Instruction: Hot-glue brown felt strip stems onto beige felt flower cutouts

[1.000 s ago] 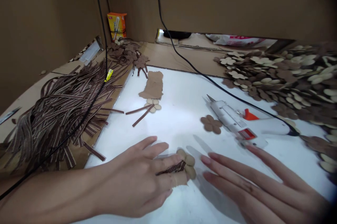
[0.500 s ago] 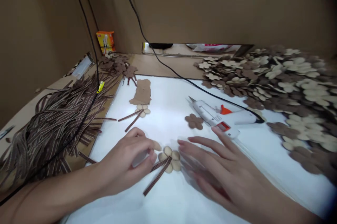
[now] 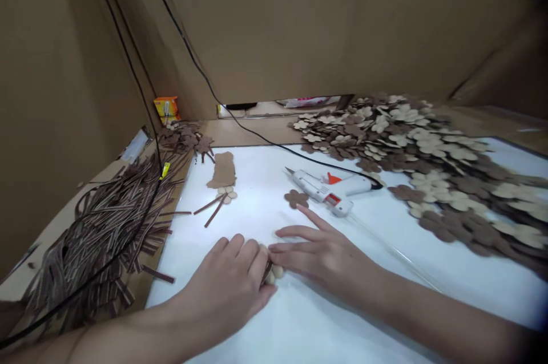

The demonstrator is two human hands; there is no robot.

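Note:
A beige padded flower (image 3: 278, 271) lies on the white board (image 3: 171, 273), mostly hidden by my fingers. Bent over its left side is my left hand (image 3: 235, 281), thumb and fingers closed around the petals and a bit of brown ribbon. From the right, my right hand (image 3: 319, 253) reaches in with long, spread fingers; its fingertips touch the flower's upper right edge. Just beyond the right hand rest a brown flower (image 3: 296, 199) and a white glue gun (image 3: 319, 190) with an orange trigger. Another beige flower (image 3: 228, 195) with two ribbon tails lies farther back.
Brown striped ribbon strips (image 3: 107, 227) are heaped at left. Many beige and brown flowers (image 3: 411, 147) pile up at right. A brown card scrap (image 3: 223, 169), an orange box (image 3: 166, 108) and a black cable (image 3: 205, 76) are at the back, before cardboard walls.
My left hand has come down over the beige flower and closed on it, covering the ribbon tails. My right hand has moved in to touch the flower. The view has tilted up and shifted right.

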